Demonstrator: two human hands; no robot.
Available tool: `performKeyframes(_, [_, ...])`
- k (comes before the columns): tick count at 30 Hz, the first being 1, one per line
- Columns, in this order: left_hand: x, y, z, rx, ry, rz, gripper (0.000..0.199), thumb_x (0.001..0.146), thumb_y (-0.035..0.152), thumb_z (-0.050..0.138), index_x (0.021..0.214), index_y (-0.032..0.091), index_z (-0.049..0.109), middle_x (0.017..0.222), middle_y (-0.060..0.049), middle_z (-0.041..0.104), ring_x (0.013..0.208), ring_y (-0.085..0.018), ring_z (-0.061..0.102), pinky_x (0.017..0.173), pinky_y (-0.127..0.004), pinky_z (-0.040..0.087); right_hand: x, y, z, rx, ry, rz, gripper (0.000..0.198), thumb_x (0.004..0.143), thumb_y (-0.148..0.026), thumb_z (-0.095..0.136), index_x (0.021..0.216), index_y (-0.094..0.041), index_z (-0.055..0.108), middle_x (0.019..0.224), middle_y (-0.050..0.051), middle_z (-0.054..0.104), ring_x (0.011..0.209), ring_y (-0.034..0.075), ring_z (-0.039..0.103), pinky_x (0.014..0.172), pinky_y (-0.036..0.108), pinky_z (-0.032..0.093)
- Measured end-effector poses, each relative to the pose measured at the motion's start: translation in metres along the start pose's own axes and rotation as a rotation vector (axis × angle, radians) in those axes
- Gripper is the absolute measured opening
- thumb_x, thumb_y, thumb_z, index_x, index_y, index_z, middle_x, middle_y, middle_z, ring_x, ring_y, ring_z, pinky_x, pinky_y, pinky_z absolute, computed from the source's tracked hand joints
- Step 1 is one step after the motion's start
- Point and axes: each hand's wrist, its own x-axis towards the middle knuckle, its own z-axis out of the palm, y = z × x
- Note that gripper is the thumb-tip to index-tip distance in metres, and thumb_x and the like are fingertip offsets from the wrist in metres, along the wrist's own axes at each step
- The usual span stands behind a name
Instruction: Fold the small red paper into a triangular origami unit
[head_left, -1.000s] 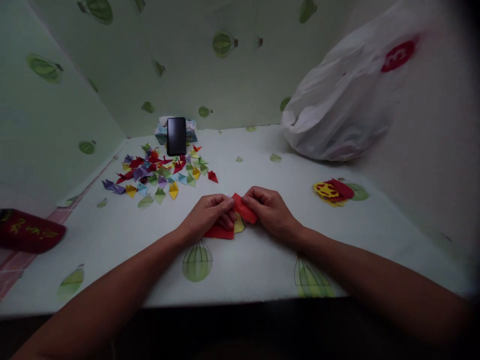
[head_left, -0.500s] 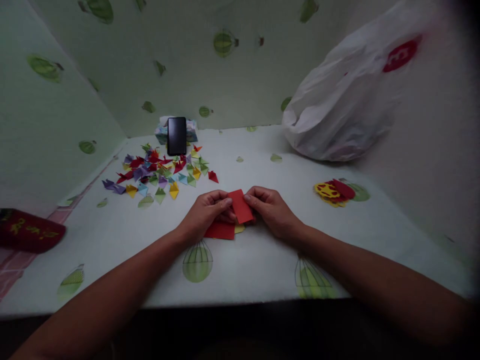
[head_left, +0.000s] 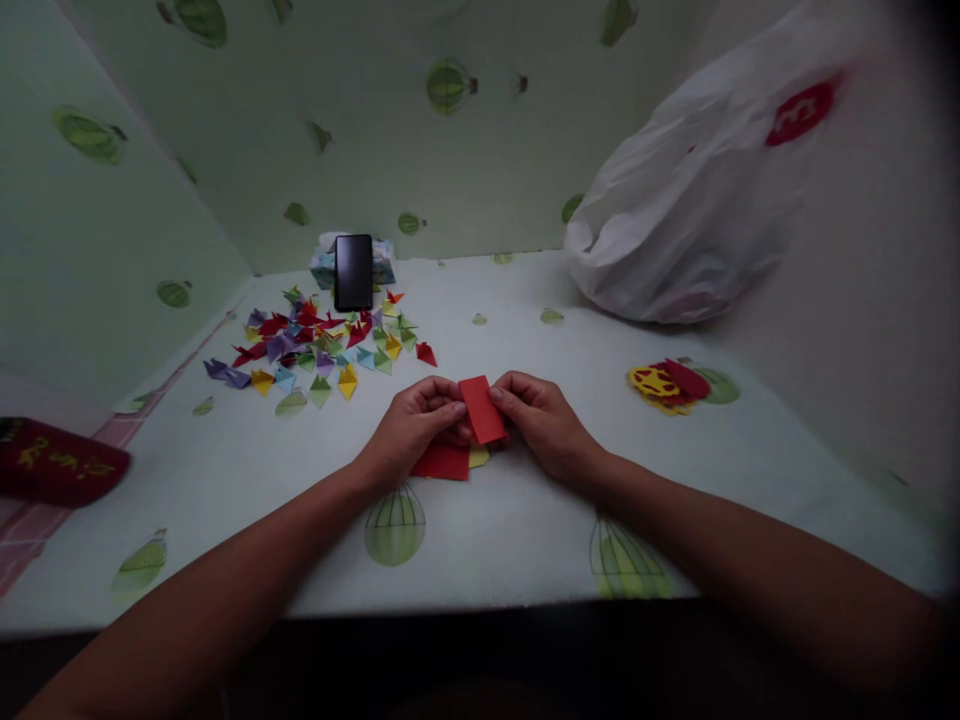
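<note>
A folded piece of red paper (head_left: 483, 408), now a narrow rectangle, is held up between my two hands, tilted slightly. My left hand (head_left: 426, 420) pinches its left edge, thumb in front and fingers curled behind. On the opposite edge, my right hand (head_left: 536, 415) grips it near the upper corner with thumb and forefinger; the other fingers are partly hidden. Below, a darker red paper sheet (head_left: 442, 463) lies on the table, partly covered by my left hand. Beside it a bit of yellow paper (head_left: 478, 457) shows.
Many small folded paper pieces (head_left: 319, 345) lie at the back left, before a phone (head_left: 354, 273) leaning on a tissue pack (head_left: 384, 262). A white plastic bag (head_left: 675, 220) stands back right. Yellow and red cutouts (head_left: 664, 385) lie right; a dark red object (head_left: 64, 465) is far left.
The red paper looks slightly narrower and has turned a little between my fingers. Both hands stay in nearly the same place, and the other things have not moved.
</note>
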Motion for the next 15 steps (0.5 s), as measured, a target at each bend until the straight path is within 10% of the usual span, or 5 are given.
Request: performKeyframes(15, [-0.0057, 0.0021, 0.0059, 0.169, 0.048, 0.089, 0.023, 0.083, 0.036, 0.072, 0.089, 0.015, 0.064, 0.067, -0.001, 0.07, 0.059, -0.011, 0.063, 0.062, -0.023, 0.051, -0.004, -0.002, 0.0027, -0.171, 0.071, -0.098, 0.028, 0.091, -0.042, 0.06, 0.073, -0.021, 0.054, 0.061, -0.003, 0.054, 0.054, 0.012, 0.051, 0.051, 0.026, 0.042])
